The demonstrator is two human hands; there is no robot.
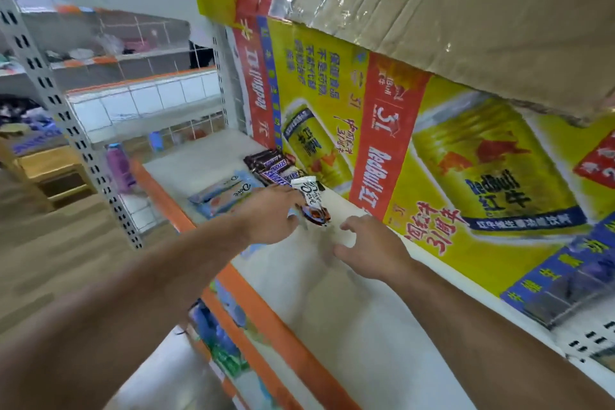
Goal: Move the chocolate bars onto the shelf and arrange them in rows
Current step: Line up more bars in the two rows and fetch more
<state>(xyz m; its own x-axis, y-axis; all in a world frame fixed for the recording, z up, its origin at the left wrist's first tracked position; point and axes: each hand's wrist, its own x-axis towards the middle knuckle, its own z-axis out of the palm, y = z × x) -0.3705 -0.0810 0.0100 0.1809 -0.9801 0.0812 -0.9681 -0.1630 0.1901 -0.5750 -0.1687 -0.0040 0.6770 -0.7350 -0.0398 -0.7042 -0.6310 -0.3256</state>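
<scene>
1. Head view, looking down along a white shelf (336, 316) with an orange front edge.
2. Pinches a white-and-brown Dove bar (311, 200) in the left grip (266, 215), thumb below and fingers above one long side; the bar juts out just to the right of that grip, tilted, its dark end nearest the camera.
3. Cannot tell whether the bar touches the shelf or hangs just over it.
4. Keeps the right grip (369, 250) free of any load, fingers spread and loosely bent, low over the bare shelf; near the bar's dark end but apart from it.
5. Just beyond the left grip: a small pile of brown Snickers bars (271, 165), lying on the shelf and close to the held bar's white end.
6. To the left of the left grip, partly hidden by its knuckles: pale blue Dove bars (221, 195), lying flat side by side near the orange edge.
7. To the right of both grips: a yellow and red Red Bull carton (449, 183) along the back of the shelf.
8. Above the carton: a taped brown cardboard box (466, 10).
</scene>
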